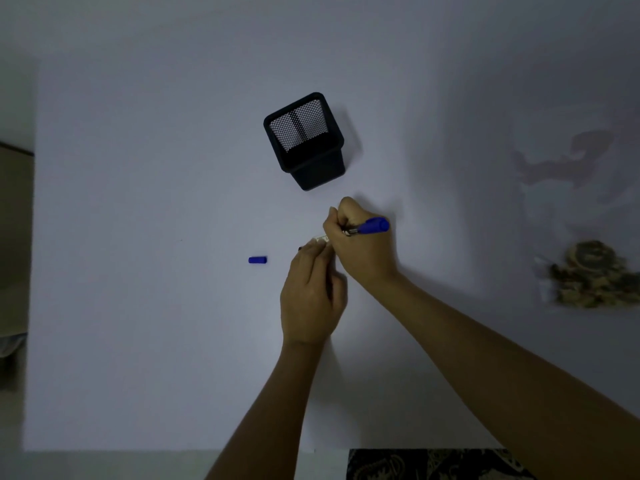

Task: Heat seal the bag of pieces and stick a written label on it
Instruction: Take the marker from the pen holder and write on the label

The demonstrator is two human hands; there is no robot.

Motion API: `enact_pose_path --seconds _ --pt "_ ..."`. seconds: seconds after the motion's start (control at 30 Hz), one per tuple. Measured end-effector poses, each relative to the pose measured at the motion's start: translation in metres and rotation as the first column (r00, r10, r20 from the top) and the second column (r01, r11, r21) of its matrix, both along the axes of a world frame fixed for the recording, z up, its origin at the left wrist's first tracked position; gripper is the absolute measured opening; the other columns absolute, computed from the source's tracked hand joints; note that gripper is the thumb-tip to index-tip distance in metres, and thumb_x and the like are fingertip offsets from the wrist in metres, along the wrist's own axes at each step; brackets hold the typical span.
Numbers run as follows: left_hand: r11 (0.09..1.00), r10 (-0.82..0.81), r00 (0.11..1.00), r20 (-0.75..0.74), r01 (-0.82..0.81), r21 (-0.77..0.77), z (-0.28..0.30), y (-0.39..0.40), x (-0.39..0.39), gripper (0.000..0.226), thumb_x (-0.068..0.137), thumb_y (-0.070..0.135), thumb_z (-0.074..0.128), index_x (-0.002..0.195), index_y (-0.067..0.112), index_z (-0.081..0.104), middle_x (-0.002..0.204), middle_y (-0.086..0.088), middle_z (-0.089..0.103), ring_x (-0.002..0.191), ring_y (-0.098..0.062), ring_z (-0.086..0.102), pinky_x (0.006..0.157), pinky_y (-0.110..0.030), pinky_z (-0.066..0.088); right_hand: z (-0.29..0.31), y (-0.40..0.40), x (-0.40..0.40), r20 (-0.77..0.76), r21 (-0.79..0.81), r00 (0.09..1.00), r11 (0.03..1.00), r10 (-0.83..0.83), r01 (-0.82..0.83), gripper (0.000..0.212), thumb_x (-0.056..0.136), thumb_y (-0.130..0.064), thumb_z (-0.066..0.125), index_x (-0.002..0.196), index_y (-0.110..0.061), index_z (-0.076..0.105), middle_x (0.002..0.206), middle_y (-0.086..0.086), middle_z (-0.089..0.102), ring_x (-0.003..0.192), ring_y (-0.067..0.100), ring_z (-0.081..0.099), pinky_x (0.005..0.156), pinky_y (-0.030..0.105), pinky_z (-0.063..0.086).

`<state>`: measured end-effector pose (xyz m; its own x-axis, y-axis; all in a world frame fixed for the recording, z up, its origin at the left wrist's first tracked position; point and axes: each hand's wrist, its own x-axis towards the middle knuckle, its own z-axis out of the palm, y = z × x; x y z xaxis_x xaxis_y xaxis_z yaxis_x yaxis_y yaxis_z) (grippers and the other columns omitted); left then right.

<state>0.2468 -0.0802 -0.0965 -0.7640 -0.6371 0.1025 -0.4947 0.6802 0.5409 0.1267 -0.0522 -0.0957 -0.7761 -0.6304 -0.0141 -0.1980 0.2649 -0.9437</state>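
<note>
Label: a small white slip, only its upper end showing between the two hands near the middle of the table; any writing on it is too small to read.
Bag: a clear bag of brownish, dried-looking pieces, blurred, lying at the right edge of the table, well apart from both hands; whether its mouth is sealed cannot be told.
Pen: blue, uncapped, held in the right hand with its blue rear end pointing right and a silvery band showing near the knuckles; the tip is hidden under the fingers, aimed down toward the label.
Right hand: fingers curled tight around the pen in a writing grip, the heel of the hand low over the table, just right of the label.
Left hand: back of the hand up, fingers fairly straight and close together, their tips lying on or against the lower end of the label; whether the thumb pinches the slip cannot be told.
Pen cap: blue, lying on its side alone on the table, left of the left hand and apart from it.
Pen holder: a black square mesh cup standing upright beyond the hands; a dark streak shows through the mesh, but what it is cannot be told.
Table: a pale, dimly lit surface, with a soft shadow falling across its right part.
Near edge: a piece of dark patterned cloth shows below the table, between the forearms.
</note>
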Motion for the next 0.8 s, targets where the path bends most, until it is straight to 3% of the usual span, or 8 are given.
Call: enact_pose_path --seconds 0.17,0.43,0.6,0.8 --pt "1.0 -0.003 1.0 -0.02 0.003 0.014 0.0014 -0.0002 -0.0002 0.032 0.084 0.008 0.062 0.115 0.002 0.063 0.117 -0.012 0.065 0.107 -0.021 0.06 0.092 -0.03 0.053 0.0022 0.0007 0.0007 0.029 -0.045 0.998 0.997 0.058 -0.057 0.031 0.092 -0.012 0.059 0.067 0.002 0.047 0.053 0.013 0.051 0.056 0.024 0.052 0.047 0.021 0.046" --pt "1.0 0.004 1.0 -0.01 -0.004 0.014 0.0006 -0.001 -0.0008 0.034 0.082 0.005 0.065 0.116 0.003 0.063 0.118 -0.011 0.065 0.109 -0.018 0.059 0.095 -0.022 0.047 -0.0007 -0.0007 0.0009 0.013 -0.036 0.999 0.998 0.043 -0.043 0.03 0.091 -0.012 0.059 0.066 -0.002 0.046 0.05 0.007 0.047 0.052 0.024 0.051 0.046 0.021 0.046" --pt "1.0 -0.001 1.0 -0.004 0.001 0.003 0.0005 -0.001 -0.0009 0.033 0.083 0.006 0.064 0.116 0.003 0.063 0.118 -0.011 0.065 0.11 -0.021 0.059 0.094 -0.028 0.051 -0.0034 -0.0008 0.0009 -0.015 -0.019 0.999 0.999 0.028 -0.028 0.03 0.091 -0.012 0.059 0.066 -0.008 0.044 0.051 -0.001 0.044 0.047 0.021 0.05 0.046 0.024 0.047" --pt "1.0 -0.013 1.0 -0.005 0.013 -0.026 0.0005 -0.0004 -0.0005 0.035 0.082 0.004 0.064 0.117 0.002 0.064 0.12 -0.012 0.065 0.115 -0.022 0.058 0.097 -0.03 0.05 -0.005 -0.0002 -0.0005 -0.015 -0.038 1.0 0.999 -0.007 0.006 0.029 0.09 -0.008 0.059 0.065 -0.007 0.044 0.05 -0.01 0.04 0.048 0.01 0.046 0.045 0.012 0.04"
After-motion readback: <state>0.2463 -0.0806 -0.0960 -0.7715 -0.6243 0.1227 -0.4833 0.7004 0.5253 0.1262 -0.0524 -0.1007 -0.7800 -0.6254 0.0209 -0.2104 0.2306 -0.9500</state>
